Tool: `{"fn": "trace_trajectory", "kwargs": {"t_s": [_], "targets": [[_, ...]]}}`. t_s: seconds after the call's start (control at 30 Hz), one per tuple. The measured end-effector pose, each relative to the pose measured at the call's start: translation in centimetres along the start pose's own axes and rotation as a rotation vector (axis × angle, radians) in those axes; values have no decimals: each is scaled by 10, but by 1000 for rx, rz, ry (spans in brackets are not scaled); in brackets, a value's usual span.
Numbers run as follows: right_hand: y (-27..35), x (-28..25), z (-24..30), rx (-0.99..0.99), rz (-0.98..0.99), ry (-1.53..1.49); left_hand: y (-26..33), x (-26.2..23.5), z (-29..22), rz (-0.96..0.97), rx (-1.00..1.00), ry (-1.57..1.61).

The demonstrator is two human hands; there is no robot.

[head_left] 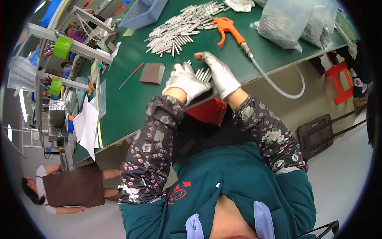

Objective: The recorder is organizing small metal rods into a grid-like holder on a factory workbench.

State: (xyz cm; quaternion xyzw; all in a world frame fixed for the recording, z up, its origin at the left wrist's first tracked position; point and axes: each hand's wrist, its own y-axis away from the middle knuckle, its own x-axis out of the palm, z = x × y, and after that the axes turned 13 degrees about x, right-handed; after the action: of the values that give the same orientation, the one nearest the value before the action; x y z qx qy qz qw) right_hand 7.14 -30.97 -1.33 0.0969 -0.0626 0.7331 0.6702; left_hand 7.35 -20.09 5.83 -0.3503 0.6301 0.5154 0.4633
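Observation:
Both of my hands wear white gloves and rest on the green table (131, 99) near its front edge. My left hand (185, 81) lies curled over a small bunch of short metal rods (201, 73). My right hand (220, 73) lies flat beside it on the same rods, its bare fingertip pointing left. A big heap of the same metal rods (179, 28) lies farther back on the table. Whether either hand grips a rod is hidden by the gloves.
An orange air blow gun (227, 28) with a clear hose (278, 85) lies right of the heap. Clear bags of parts (288, 22), a blue basket (143, 14), a brown pad (152, 73), a thin red tool (132, 75), papers (87, 125), shelving (59, 59). Another person (67, 187) stands lower left.

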Motion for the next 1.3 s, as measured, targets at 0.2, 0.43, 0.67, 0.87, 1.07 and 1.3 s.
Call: {"fn": "trace_trajectory", "kwargs": {"t_s": [0.2, 0.43, 0.67, 0.87, 1.07, 1.3], "targets": [[-10, -19, 0, -370, -59, 352, -12, -10, 7, -3, -23, -146], [-8, -21, -2, -289, -91, 275, -29, -18, 4, 64, -70, -123], [-3, -23, 5, -392, -168, 450, -41, -14, 18, -51, 35, -39], [4, -22, 8, -212, -114, 334, -34, -23, 15, -76, 14, 15], [6, -14, 8, -273, -136, 329, -33, -26, 20, -81, 28, -47], [5, -14, 6, -294, -145, 320, -48, -17, 50, -196, 126, 4]]}}
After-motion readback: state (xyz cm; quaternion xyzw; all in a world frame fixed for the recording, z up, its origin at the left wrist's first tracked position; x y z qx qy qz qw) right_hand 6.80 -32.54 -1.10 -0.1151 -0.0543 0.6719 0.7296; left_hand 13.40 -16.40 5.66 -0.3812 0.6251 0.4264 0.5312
